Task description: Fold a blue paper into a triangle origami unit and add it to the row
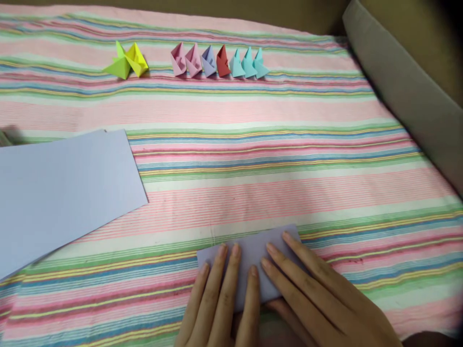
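Observation:
A small lilac sheet of paper [249,250], folded by its look, lies at the front of the cloth, slightly tilted. My left hand [220,303] rests on its left half with fingers stretched out and apart. Across the right half, my right hand [318,294] lies flat, its fingers extended toward the far edge. The right thumb is partly below the paper's near edge. Parts of the paper are hidden under both hands.
A striped cloth [231,193] covers the surface. Larger pale lilac sheets [72,193] lie at left. Along the back stand yellow-green origami pieces [126,62] and a row of several pink, lilac, red and turquoise ones [223,62]. A grey raised edge [405,91] borders the right.

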`<state>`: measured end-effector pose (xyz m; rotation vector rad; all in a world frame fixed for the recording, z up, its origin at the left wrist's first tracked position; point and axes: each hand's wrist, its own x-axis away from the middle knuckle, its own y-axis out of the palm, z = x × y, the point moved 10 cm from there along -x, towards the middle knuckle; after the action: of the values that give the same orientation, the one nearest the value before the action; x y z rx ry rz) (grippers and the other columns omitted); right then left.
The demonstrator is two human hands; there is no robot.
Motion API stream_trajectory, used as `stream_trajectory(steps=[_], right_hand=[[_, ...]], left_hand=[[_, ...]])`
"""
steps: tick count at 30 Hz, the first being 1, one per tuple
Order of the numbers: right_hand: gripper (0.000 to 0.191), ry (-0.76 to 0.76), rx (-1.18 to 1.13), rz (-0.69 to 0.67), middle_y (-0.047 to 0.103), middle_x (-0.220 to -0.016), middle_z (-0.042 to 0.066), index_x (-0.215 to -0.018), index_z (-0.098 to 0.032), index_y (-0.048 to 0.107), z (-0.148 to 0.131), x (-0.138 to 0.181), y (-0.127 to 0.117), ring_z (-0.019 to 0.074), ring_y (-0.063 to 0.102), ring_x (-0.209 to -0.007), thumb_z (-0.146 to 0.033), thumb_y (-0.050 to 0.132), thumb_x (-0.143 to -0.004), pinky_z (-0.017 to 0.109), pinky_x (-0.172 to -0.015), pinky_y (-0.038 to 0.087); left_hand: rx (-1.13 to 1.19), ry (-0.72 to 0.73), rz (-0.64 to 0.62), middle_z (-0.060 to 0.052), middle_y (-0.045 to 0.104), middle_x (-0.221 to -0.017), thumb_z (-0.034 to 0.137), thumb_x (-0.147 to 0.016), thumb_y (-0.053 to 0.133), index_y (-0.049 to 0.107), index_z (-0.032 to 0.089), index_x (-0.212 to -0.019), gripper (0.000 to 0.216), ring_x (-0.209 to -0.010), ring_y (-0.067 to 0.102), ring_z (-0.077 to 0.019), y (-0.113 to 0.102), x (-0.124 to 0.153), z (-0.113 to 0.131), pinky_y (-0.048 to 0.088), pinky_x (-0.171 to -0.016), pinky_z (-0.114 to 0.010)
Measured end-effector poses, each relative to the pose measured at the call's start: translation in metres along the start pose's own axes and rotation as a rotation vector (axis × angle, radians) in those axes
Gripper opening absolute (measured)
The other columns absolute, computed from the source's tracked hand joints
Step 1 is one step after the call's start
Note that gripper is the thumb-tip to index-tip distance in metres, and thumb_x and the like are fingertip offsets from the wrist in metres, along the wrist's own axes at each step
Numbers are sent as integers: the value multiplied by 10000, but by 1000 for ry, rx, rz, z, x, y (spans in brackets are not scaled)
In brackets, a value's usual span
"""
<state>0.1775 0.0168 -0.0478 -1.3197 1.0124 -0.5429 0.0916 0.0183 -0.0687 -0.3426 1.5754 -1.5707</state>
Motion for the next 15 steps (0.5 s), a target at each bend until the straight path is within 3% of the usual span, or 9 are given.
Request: stream_trajectory(steps=[15], right_hand=[[289,43,15,9,631,-1213,54,-1152,-139,639,1,-1,0,276,567,-1152,-215,494,-914,336,-858,569]], left_hand=[[-37,8,102,-133,579,-1273,137,-946,289,590,134,-1167,373,-1283,440,-266,-1,1,-1,305,-1108,-400]])
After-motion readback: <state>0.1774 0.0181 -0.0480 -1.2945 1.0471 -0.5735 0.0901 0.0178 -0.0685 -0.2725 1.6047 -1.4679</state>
